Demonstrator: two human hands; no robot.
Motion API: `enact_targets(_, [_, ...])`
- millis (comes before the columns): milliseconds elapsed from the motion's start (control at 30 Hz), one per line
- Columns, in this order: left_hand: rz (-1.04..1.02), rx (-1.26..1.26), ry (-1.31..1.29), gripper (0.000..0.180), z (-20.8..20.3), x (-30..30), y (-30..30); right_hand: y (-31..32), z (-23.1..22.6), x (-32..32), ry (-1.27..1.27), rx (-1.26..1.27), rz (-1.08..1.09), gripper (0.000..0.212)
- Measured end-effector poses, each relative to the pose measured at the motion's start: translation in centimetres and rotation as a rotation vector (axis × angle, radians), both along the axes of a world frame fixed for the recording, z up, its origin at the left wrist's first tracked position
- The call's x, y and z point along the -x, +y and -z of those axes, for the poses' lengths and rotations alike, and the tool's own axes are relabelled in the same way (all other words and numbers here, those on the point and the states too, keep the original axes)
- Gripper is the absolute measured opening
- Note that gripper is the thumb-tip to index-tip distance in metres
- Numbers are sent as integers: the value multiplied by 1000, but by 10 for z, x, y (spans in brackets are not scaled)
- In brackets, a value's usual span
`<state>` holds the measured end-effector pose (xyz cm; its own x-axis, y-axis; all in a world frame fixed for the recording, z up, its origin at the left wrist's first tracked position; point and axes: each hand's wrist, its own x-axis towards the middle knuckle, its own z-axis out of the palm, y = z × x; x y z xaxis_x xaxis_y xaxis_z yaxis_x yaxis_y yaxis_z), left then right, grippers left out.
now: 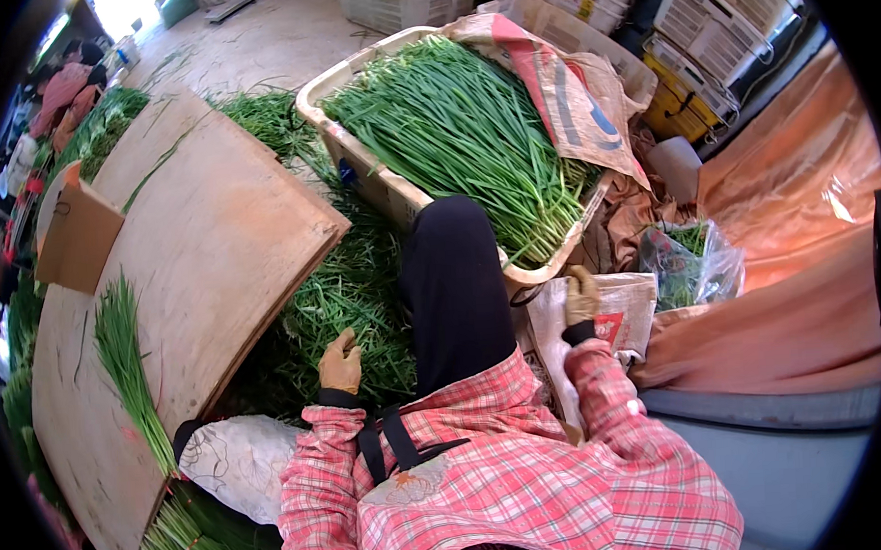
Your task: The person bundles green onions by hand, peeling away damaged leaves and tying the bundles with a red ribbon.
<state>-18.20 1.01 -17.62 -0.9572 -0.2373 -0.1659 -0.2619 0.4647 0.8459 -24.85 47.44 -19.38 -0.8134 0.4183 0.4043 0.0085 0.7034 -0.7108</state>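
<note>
My left hand [341,364], in a tan glove, hovers over a pile of loose green leaves [339,309] left of my knee. Its fingers are curled together, and whatever they may hold does not show. My right hand [581,296], gloved alike, is at a pale woven sack [624,301] beside the near corner of a cream plastic crate [397,183]. Those fingers are bent too, with their tips hidden. Long green chive-like stalks [454,127] fill the crate. A bundle of the same stalks [125,362] lies on a tilted wooden board [212,216].
A cardboard piece [80,232] stands on the board. Banded green bundles [187,537] sit below its near edge. Another woven sack [575,92] drapes over the crate's far right. A clear plastic bag [701,264] holds greens near orange sheeting [801,190]. Stacked crates [724,17] stand behind.
</note>
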Motion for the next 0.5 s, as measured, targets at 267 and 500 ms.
enact_targets(267, [60, -26, 8, 38, -28, 5, 24, -92, -140, 71, -489, -730, -188, 102])
enact_targets(500, [-33, -15, 77, 38, -29, 5, 15, -93, -136, 85, -602, -846, -186, 108])
